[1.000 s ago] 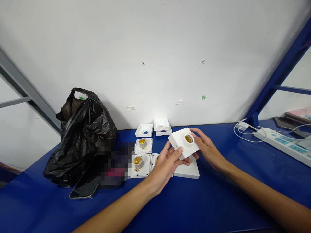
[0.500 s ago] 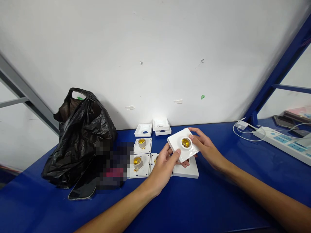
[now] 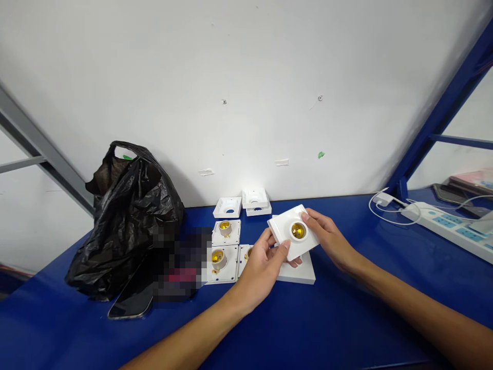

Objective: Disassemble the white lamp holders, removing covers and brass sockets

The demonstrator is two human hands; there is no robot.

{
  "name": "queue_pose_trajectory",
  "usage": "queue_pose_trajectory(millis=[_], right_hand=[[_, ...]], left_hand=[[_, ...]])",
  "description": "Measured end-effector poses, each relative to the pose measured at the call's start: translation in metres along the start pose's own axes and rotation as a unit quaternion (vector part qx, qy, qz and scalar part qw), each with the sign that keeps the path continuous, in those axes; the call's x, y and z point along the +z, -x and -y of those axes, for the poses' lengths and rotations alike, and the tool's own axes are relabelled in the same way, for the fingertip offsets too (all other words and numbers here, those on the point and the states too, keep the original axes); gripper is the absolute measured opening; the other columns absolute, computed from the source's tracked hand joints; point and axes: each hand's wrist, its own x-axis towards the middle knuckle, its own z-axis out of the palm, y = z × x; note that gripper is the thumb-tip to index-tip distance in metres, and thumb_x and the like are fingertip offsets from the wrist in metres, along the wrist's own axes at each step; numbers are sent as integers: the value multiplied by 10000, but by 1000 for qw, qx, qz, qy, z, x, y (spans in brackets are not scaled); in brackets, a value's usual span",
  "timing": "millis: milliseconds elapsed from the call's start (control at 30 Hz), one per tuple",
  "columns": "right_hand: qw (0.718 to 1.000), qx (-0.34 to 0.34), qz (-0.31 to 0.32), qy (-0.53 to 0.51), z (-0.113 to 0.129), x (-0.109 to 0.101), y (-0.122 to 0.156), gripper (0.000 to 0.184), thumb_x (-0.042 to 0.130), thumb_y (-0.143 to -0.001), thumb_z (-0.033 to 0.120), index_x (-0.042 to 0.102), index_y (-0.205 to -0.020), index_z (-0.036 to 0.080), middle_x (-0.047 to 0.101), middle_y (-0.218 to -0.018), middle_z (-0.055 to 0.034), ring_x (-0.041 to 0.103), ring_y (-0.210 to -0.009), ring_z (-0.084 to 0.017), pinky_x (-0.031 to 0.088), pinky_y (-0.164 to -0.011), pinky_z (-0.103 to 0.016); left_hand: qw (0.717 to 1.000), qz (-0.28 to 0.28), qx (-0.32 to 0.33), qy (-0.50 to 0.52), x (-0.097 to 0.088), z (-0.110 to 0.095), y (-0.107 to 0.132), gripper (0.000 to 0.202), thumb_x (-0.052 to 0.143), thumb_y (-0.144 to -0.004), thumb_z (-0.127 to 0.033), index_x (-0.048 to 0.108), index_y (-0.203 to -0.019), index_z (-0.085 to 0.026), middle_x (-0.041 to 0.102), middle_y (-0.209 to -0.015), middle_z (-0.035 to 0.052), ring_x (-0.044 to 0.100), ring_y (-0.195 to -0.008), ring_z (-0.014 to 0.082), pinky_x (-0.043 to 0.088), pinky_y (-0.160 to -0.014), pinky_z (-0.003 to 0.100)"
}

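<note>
Left hand (image 3: 265,257) is clamped on one side of a white square lamp holder (image 3: 280,225), thumb on top, and the right hand (image 3: 325,234) has a firm grip on the opposite side. It's tilted, gold socket (image 3: 298,231) facing up, held over a thick white square piece (image 3: 300,276) on the blue desk (image 3: 346,318). Left of that are white socket bases (image 3: 230,270), then three white covers (image 3: 254,198) near the desk's back edge, two stacked. Black plastic bag (image 3: 142,221) at the left, power strip (image 3: 452,228) towards the right edge.
</note>
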Motion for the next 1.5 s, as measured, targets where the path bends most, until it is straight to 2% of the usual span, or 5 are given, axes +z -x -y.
queue_pose_trajectory(millis=[867, 1067, 1200, 1333, 1500], right_hand=[[1000, -19, -14, -14, 2, 0, 0, 453, 676, -893, 668, 581, -896, 226, 702, -729, -1, 630, -604, -164, 490, -545, -266], [999, 4, -25, -21, 0, 1, 0, 449, 673, -893, 657, 606, -1056, 244, 710, -796, 2, 637, -608, -169, 504, -558, -280], [996, -65, -57, 22, -4, -5, -6, 507, 670, -922, 572, 550, -1340, 312, 709, -1082, -36, 683, -874, -209, 567, -735, -321], [987, -139, 38, 78, -8, -15, -10, 787, 826, -824, 437, 454, -1509, 325, 566, -1457, -107, 591, -1272, -281, 527, -1031, -429], [982, -128, 79, 111, -8, -19, -9, 857, 916, -732, 353, 485, -1472, 318, 602, -1346, -111, 601, -1264, -308, 501, -1093, -514]], left_hand=[[1000, 19, -3, -8, 2, 0, 0, 451, 737, -937, -506, 571, -1194, -175, 700, -1133, 99, 656, -755, 147, 550, -802, 345], [1000, -6, 8, -8, 1, 3, -1, 394, 732, -944, -501, 575, -1105, -178, 720, -1047, 84, 651, -731, 144, 538, -780, 332], [999, -45, 4, 18, -1, 5, -3, 391, 729, -946, -502, 580, -1101, -174, 722, -956, 56, 667, -727, 156, 533, -784, 334], [996, -57, 1, 68, -3, 0, -5, 384, 733, -947, -488, 593, -1099, -165, 703, -871, 32, 671, -747, 169, 519, -791, 333], [994, -40, -3, 100, -3, 0, -5, 329, 695, -987, -455, 559, -1070, -167, 719, -897, 60, 680, -758, 178, 503, -765, 330]])
